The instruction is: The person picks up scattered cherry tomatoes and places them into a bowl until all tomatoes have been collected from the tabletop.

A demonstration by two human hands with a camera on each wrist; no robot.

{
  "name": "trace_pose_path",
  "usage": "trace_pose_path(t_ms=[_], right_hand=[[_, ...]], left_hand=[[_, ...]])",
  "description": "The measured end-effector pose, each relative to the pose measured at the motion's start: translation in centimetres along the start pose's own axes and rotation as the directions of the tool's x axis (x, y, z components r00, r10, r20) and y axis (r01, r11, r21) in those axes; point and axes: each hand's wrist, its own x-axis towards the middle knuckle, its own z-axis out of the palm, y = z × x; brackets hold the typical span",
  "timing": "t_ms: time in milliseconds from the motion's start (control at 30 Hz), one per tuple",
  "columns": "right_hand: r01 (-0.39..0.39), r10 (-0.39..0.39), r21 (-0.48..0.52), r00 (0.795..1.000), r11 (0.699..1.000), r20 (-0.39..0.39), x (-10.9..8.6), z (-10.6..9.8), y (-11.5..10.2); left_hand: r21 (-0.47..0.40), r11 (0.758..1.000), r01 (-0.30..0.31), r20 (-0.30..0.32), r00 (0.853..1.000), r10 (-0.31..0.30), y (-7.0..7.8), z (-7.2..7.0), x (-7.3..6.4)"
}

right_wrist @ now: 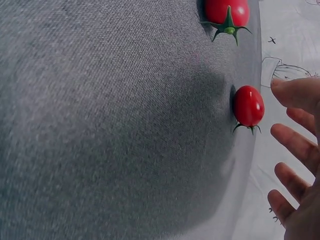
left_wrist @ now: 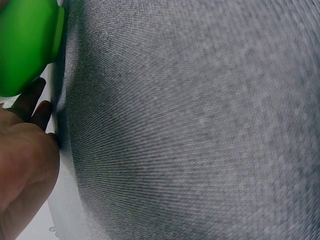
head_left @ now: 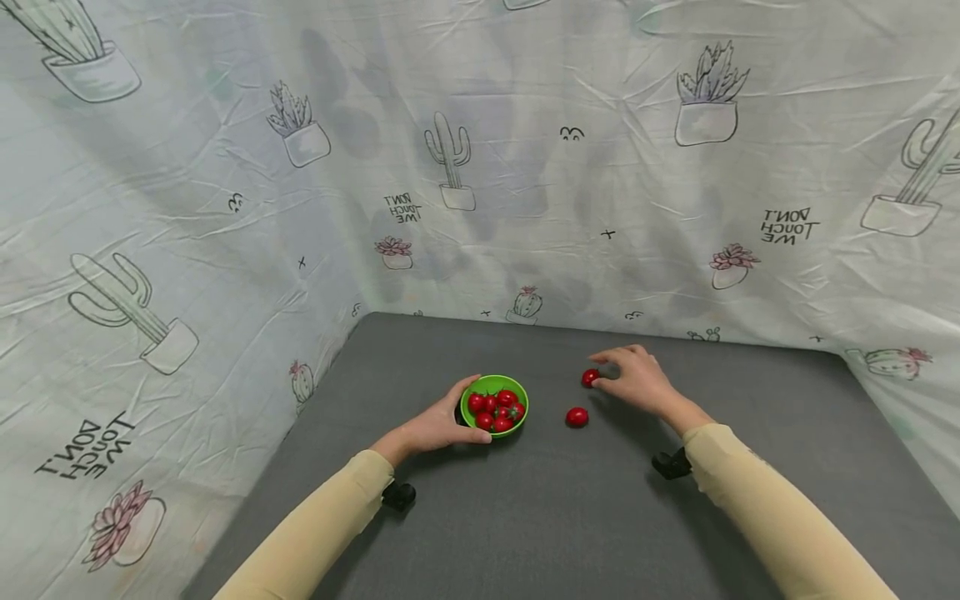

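Observation:
My left hand (head_left: 435, 425) grips a small green bowl (head_left: 467, 419) from its left side, thumb along the near side and fingers round the far side. Several red cherry tomatoes (head_left: 491, 405) lie inside it. The left wrist view catches the bowl's smooth outer wall (left_wrist: 27, 45) above the hand (left_wrist: 25, 165). Over to the right, my right hand (head_left: 637, 379) hovers with spread fingers beside a cherry tomato (right_wrist: 248, 106) on the table. Its fingertips stand apart from that tomato in the right wrist view. A second tomato (right_wrist: 227, 11), green stem showing, lies nearer me.
A dark grey cloth (head_left: 480, 517) covers the tabletop. Behind and to the left hangs a pale curtain (head_left: 495, 250) printed with potted cacti, meeting the table's far edge. A black wrist strap (head_left: 671, 464) shows under the right sleeve, another (head_left: 399, 497) under the left.

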Motion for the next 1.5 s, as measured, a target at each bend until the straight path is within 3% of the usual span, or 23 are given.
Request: trace_pose_path(t_ms=[733,1100,1500], right_hand=[[-0.033,0.034,-0.011,0.996,0.999,0.088,1.2,1.6,0.9],[-0.078,0.067,0.068,0.988,0.995,0.141,1.7,1.5,1.7],[-0.073,0.052,0.131,0.987,0.989,0.153,1.6,1.4,2.6]], left_hand=[[0.005,1.000,-0.014,0.011,1.000,0.014,-0.2,-0.1,0.2],[0.005,1.000,-0.012,0.006,1.000,0.012,-0.1,0.0,0.2],[-0.003,1.000,-0.008,0.003,1.000,0.008,-0.2,0.0,0.2]])
